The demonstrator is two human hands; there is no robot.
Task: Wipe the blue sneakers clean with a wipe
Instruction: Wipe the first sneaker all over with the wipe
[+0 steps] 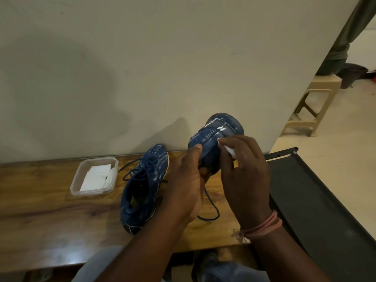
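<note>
One blue sneaker (pixel 215 135) is held up above the wooden table (pixel 40 210), its toe pointing away toward the wall. My left hand (pixel 187 180) grips it from below, thumb on the upper. My right hand (pixel 244 171) pinches a white wipe (pixel 228 148) and presses it against the sneaker's right side. A dark lace hangs down from this sneaker in a loop. The other blue sneaker (pixel 143 186) lies on the table to the left, laces loose, opening facing up.
A clear plastic tub (pixel 94 176) with folded white wipes sits left of the sneakers. The wall stands right behind the table. A dark frame (pixel 315 200) adjoins the table's right end. A beige plastic stool (pixel 313 104) and a person's leg are at the far right.
</note>
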